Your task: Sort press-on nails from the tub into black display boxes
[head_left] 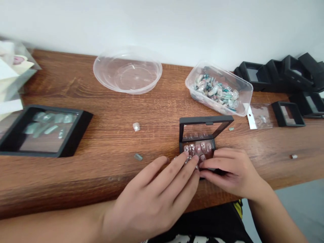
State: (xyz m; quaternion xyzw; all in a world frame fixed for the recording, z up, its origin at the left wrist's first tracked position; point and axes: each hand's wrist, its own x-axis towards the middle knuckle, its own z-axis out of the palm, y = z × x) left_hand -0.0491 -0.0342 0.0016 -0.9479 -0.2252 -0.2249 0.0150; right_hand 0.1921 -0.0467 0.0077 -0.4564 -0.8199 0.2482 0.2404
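A small black display box (205, 120) stands open near the table's front edge, its clear lid tilted up. Rows of pinkish press-on nails (197, 147) lie inside it. My left hand (154, 195) lies flat with fingers stretched out, its fingertips touching the nails at the box's front. My right hand (234, 172) rests on the box's right front corner, fingers extended and pressed together over it. Neither hand visibly grips anything.
A clear rectangular tub of several teal and white nails (218, 90) stands behind the box. An empty clear round bowl (128, 70) sits at the back. A large closed black case (43, 130) lies left. Empty black boxes (288, 76) pile at right. Loose nails (136, 127) dot the wooden table (101, 168).
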